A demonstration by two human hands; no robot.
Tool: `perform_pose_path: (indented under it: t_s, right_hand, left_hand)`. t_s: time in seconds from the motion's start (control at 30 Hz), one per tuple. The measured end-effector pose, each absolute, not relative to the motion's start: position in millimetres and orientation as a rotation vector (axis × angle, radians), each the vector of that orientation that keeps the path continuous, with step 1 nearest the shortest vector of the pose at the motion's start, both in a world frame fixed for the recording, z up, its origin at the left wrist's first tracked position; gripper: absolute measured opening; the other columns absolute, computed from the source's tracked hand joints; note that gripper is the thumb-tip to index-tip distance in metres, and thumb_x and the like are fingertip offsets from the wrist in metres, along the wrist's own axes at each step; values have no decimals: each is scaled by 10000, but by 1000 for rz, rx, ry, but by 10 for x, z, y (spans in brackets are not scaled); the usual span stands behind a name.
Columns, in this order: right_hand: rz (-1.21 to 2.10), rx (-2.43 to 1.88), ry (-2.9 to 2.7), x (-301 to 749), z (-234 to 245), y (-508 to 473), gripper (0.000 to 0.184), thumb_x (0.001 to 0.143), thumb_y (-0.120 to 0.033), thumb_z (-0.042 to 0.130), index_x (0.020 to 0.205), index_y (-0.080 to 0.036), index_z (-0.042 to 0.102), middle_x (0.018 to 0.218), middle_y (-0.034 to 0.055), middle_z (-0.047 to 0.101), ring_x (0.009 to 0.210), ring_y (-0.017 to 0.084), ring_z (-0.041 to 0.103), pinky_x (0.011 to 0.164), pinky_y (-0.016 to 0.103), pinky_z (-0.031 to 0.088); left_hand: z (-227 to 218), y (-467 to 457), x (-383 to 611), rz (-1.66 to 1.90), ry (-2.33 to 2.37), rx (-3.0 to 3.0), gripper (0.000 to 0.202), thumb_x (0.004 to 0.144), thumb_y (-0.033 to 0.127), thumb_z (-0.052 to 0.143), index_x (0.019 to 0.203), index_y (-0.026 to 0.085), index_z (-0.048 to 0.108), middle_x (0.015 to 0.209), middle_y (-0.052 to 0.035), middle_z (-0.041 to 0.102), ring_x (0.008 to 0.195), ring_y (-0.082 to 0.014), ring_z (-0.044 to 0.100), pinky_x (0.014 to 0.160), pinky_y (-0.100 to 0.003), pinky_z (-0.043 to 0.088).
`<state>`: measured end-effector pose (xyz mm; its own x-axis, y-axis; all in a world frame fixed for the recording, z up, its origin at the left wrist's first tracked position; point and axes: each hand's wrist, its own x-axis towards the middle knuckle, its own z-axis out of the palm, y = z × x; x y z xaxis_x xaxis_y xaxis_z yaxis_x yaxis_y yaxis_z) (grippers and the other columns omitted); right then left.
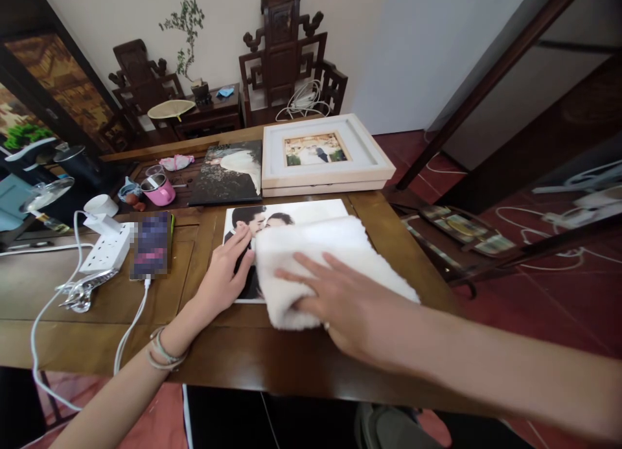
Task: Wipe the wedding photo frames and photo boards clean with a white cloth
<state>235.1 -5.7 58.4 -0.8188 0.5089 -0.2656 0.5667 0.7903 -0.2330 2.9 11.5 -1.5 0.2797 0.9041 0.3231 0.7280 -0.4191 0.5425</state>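
A photo panel (306, 210) printed with a picture of a couple lies flat on the wooden table in front of me. My left hand (227, 267) rests on its left part, fingers stretched out and holding nothing. Over the panel's middle and right lies a thick white towel (330, 238), which hides much of the picture. My right hand (335, 300) presses down on this towel and grips it, its fingers sunk into the pile near a fold. The fingertips are partly blurred.
Behind the panel stand a framed photo (369, 135) in a light wooden frame and a dark photo panel (226, 190). To the left are a pink mug (158, 190), a phone (151, 245) on a charging cable, and a white power strip (104, 251). The table's front edge (291, 378) runs below my hands.
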Motion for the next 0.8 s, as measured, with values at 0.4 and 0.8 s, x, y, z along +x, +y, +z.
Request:
perform_pose_path:
  t_s: [0.4, 0.8]
  right_hand:
    - [-603, 980, 3041, 1672, 598, 875, 584, 741, 5, 417, 1272, -170, 585, 1293, 141, 627, 1342, 381, 392, 1041, 615, 328]
    - [-539, 1068, 2934, 2248, 611, 926, 542, 733, 5, 434, 1205, -157, 644, 1118, 159, 704, 1343, 341, 432, 955, 435, 461]
  left_hand:
    - [61, 121, 82, 819, 1566, 2327, 246, 945, 224, 480, 1050, 146, 688, 1015, -128, 708, 974, -268, 668, 873, -411, 538]
    - [26, 107, 42, 854, 1503, 2294, 408, 950, 235, 464, 1333, 126, 556, 1435, -154, 528, 1369, -273, 455, 1147, -466, 360]
